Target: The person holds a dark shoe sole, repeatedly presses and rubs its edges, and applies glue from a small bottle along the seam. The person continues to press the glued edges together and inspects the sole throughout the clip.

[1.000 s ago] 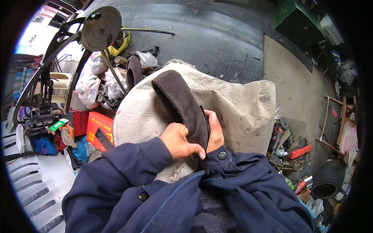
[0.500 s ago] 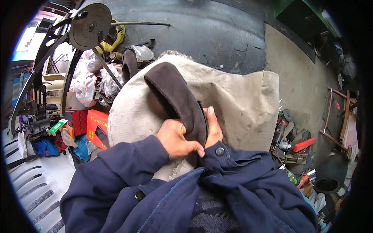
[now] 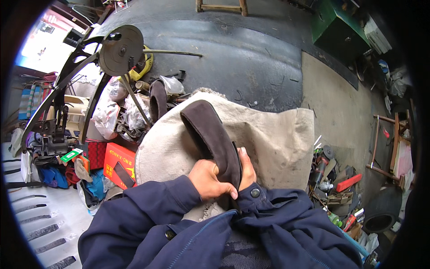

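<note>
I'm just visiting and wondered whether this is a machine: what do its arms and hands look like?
These are a person's: the left hand and right hand are bare, with no gloves. The left sleeve and right sleeve are long, loose and navy blue. The right cuff has a round dark button. No cables show on the arms.

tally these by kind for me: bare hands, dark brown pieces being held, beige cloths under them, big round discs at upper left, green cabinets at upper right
Bare hands: 2 (left hand, right hand)
Held dark brown piece: 1
Beige cloth: 1
Big round disc: 1
Green cabinet: 1
Total: 6
</note>
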A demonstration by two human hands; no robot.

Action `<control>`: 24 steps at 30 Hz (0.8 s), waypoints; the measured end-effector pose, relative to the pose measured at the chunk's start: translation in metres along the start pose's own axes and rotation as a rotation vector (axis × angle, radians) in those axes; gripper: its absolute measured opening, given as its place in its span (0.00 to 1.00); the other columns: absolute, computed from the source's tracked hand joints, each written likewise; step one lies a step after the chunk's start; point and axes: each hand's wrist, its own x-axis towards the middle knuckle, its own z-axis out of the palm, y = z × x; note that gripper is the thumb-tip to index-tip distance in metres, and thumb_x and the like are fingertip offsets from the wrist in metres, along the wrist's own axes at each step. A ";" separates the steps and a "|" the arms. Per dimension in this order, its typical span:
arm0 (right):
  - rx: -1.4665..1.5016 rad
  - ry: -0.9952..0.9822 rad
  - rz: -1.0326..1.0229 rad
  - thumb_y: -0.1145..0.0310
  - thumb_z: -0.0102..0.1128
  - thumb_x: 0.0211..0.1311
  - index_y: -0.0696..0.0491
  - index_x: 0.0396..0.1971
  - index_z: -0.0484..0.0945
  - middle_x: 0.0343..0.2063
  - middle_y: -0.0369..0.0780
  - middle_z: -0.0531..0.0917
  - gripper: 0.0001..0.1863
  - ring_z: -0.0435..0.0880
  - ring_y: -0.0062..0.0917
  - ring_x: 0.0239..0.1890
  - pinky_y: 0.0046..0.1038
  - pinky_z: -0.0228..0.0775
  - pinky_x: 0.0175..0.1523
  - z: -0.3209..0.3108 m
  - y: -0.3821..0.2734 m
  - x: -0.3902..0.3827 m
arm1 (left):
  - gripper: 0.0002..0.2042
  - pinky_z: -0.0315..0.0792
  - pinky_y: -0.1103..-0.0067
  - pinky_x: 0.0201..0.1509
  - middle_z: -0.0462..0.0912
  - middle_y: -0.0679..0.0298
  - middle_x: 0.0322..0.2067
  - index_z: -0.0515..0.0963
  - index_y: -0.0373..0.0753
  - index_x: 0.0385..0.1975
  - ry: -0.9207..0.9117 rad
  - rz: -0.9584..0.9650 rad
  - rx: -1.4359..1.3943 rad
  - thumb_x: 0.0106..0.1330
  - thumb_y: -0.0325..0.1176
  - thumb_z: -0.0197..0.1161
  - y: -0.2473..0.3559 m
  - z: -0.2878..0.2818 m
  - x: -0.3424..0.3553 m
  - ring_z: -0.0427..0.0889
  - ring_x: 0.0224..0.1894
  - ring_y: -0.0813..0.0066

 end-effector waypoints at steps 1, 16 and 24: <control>-0.138 0.005 -0.059 0.64 0.54 0.69 0.57 0.47 0.77 0.41 0.45 0.84 0.14 0.84 0.35 0.43 0.33 0.75 0.51 0.001 0.000 0.001 | 0.17 0.77 0.78 0.35 0.86 0.59 0.26 0.83 0.30 0.32 0.018 -0.021 0.063 0.43 0.28 0.81 -0.002 0.000 0.002 0.83 0.30 0.77; 0.048 -0.393 -0.072 0.48 0.32 0.79 0.59 0.60 0.74 0.55 0.45 0.82 0.31 0.80 0.32 0.56 0.33 0.69 0.65 -0.026 -0.003 0.010 | 0.24 0.74 0.71 0.28 0.79 0.49 0.17 0.80 0.31 0.21 0.041 -0.047 0.306 0.39 0.47 0.82 0.001 -0.001 -0.004 0.81 0.21 0.60; -0.923 0.060 -0.809 0.64 0.53 0.71 0.59 0.51 0.78 0.45 0.52 0.84 0.17 0.84 0.45 0.47 0.38 0.74 0.55 -0.025 0.010 0.012 | 0.27 0.74 0.68 0.28 0.79 0.47 0.19 0.76 0.31 0.17 0.064 -0.059 0.325 0.36 0.50 0.83 0.001 -0.001 -0.002 0.84 0.25 0.56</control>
